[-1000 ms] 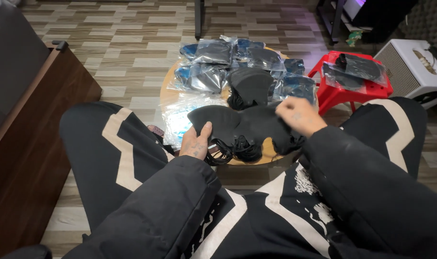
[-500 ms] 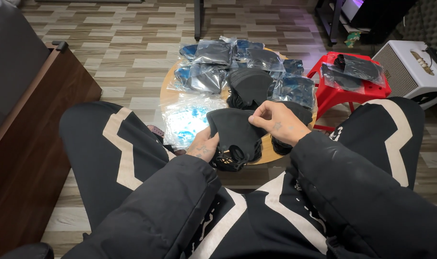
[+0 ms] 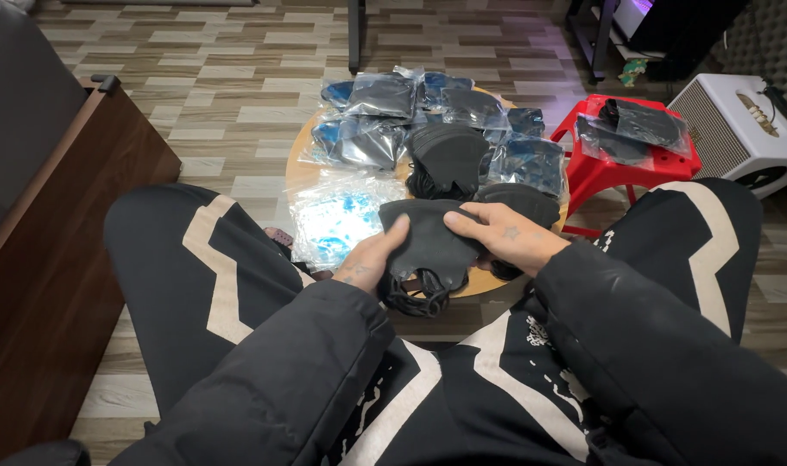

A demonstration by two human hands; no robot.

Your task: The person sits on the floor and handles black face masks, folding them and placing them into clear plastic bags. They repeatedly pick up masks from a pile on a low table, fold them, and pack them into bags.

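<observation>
Black face mask (image 3: 432, 242), centre of the frame: soft matt cloth, smooth, with thin elastic loops hanging below. Stack of masks (image 3: 449, 155) above it: same matt black fabric. Packets (image 3: 367, 129) across the upper centre: clear glossy plastic film, crinkled, catching light. Empty wrapper (image 3: 333, 220) at centre left: the same shiny film over a blue print. Round table (image 3: 303, 168): light wood, smooth satin finish. Stool (image 3: 596, 168) at upper right: red moulded plastic, glossy. Floor (image 3: 238, 78): wood-pattern planks, low sheen. Cabinet (image 3: 74, 224) at left: dark wood veneer, matt. Sleeves (image 3: 635, 345) at the bottom: black matt cloth.
</observation>
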